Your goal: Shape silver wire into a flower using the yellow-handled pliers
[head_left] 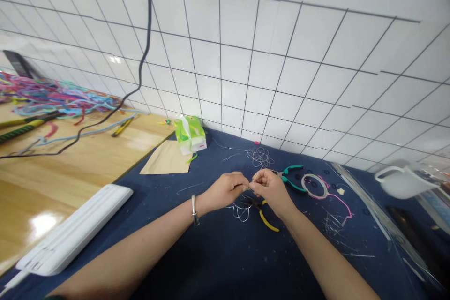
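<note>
My left hand [227, 191] and my right hand [270, 189] meet over a dark blue cloth [218, 262], fingertips pinched together on a thin silver wire piece [242, 210] whose loops hang below them. A silver bracelet sits on my left wrist. Yellow-handled pliers [265, 219] lie on the cloth just under my right hand. Teal-handled pliers [291, 177] lie right of that hand. A finished flower-like wire shape [260, 156] rests beyond the hands.
A green tissue pack [190, 134] and a brown paper sheet [167, 159] lie at the back left. A white flat case [75, 229] lies at left. Colourful cords [56, 96] heap on the wooden table. A wire ring with pink cord [316, 186], clear plastic and a white cup [401, 182] are at right.
</note>
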Demonstrator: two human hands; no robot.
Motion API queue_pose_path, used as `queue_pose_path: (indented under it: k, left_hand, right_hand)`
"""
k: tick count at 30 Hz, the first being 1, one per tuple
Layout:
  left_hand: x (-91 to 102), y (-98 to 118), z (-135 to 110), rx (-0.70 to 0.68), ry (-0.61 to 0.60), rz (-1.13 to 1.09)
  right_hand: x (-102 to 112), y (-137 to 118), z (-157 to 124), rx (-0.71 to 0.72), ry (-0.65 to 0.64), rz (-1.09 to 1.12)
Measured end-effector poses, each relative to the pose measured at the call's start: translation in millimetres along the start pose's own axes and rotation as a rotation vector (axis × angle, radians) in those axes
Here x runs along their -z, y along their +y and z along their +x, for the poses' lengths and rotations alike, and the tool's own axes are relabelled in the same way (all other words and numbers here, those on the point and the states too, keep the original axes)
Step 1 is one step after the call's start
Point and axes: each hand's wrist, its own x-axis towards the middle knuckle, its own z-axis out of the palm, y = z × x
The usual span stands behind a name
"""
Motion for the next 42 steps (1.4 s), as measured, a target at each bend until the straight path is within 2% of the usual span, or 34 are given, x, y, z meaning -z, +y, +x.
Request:
queue_pose_path:
  k: [13,29,35,38,42]
  left_hand:
    - [2.2,1.8,-0.7,0.059,0.018,-0.063]
    - [1.4,1.7,-0.8,0.055,0.043,-0.068]
    - [0.3,-0.7,-0.6,0.06,0.054,-0.078]
    - [1.6,-3.6,0.1,0.068,0.07,-0.099]
    - [3.2,-8.1,1.0,0.07,0.086,-0.119]
  right_hand:
    - [-3.2,-0.6,-0.8,0.122,0.057,-0.139]
    - [-13.6,-2.4,-10.9,0.228,0.233,-0.363]
    - [-6.8,2.8,-3.1,0.177,0.164,-0.33]
    - [2.8,4.6,-3.4,0.133,0.117,-0.474]
    - [12.1,10.3,-27.3,0.174,0.008,-0.98]
